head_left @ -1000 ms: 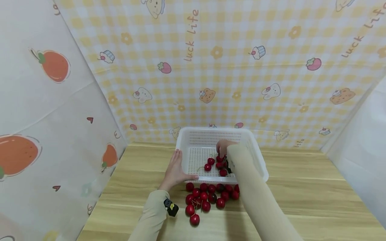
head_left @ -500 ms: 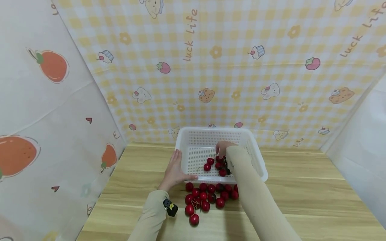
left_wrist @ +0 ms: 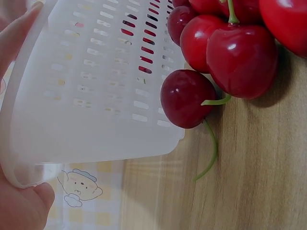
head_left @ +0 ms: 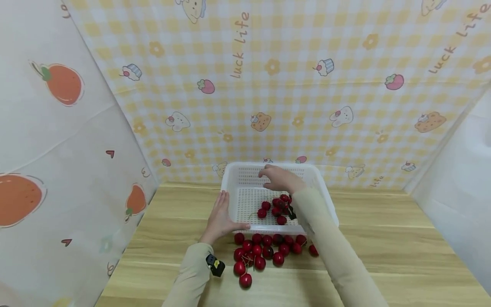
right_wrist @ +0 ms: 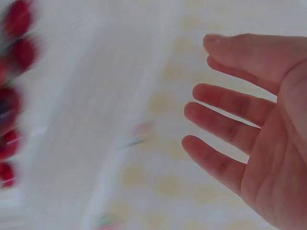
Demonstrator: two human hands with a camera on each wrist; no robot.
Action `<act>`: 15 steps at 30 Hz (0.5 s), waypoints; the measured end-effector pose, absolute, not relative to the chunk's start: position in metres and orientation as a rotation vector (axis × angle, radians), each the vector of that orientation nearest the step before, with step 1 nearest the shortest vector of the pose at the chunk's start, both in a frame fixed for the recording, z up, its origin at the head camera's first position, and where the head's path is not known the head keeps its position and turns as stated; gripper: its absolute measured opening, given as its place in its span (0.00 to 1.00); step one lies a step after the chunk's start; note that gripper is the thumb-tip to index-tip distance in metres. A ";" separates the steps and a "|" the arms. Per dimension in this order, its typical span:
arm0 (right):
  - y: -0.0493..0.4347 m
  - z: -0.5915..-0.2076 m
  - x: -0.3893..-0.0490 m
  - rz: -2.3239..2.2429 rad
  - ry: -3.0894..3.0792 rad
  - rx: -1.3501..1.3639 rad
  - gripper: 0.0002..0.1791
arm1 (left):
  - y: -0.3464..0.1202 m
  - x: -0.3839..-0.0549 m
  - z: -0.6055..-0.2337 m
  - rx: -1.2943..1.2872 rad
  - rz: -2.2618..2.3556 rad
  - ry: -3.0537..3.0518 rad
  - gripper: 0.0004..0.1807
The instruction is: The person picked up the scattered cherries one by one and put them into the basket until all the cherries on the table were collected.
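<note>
A white slotted plastic basket [head_left: 264, 229] stands on the table with several red cherries [head_left: 277, 211] inside. My left hand [head_left: 221, 219] holds its front left corner, thumb along the front rim and fingers against the left side. The left wrist view shows the thumb and a fingertip at the basket rim [left_wrist: 9, 115]. Above the basket, toward its back, my right hand [right_wrist: 268, 124] has its fingers spread and nothing in them; the right wrist view is blurred behind it. More cherries [head_left: 260, 251], some with green stems [left_wrist: 211, 148], lie in front of the basket.
The wooden table [head_left: 387, 238] extends to both sides of the basket. Close behind it hangs a yellow checked cloth [head_left: 284, 94], and a white printed cloth [head_left: 92, 136] hangs at the left. My right forearm crosses the basket's right front edge.
My right hand has risen from the cherries in the basket, moving back and left, and its fingers have spread. A cherry beside the right sleeve has come into sight. The left hand keeps its place.
</note>
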State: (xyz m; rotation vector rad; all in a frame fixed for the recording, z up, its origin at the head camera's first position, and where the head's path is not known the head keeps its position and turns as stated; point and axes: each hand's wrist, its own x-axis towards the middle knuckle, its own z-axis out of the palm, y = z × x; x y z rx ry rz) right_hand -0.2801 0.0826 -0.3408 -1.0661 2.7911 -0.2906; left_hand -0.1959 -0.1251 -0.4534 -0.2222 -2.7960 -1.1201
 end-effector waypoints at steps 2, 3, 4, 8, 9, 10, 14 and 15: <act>0.080 -0.323 -0.250 -0.331 2.871 -1.251 0.19 | -0.125 -0.196 -0.453 -0.226 -1.115 -2.811 0.71; 0.080 -0.316 -0.235 -0.355 2.898 -1.367 0.20 | -0.125 -0.196 -0.454 -0.233 -1.112 -2.809 0.71; 0.080 -0.310 -0.219 -0.387 2.916 -1.482 0.20 | -0.125 -0.196 -0.454 -0.239 -1.105 -2.807 0.71; 0.079 -0.302 -0.163 -0.481 2.865 -1.916 0.20 | -0.126 -0.197 -0.456 -0.258 -1.093 -2.784 0.70; 0.079 -0.304 -0.152 -0.494 2.818 -2.016 0.19 | -0.127 -0.197 -0.456 -0.259 -1.086 -2.776 0.70; 0.079 -0.307 -0.142 -0.505 2.766 -2.091 0.18 | -0.127 -0.196 -0.457 -0.255 -1.079 -2.781 0.70; 0.076 -0.327 -0.114 -0.477 2.584 -2.170 0.14 | -0.127 -0.195 -0.456 -0.235 -1.088 -2.784 0.71; 0.075 -0.334 -0.109 -0.467 2.537 -2.149 0.13 | -0.126 -0.195 -0.456 -0.234 -1.094 -2.786 0.71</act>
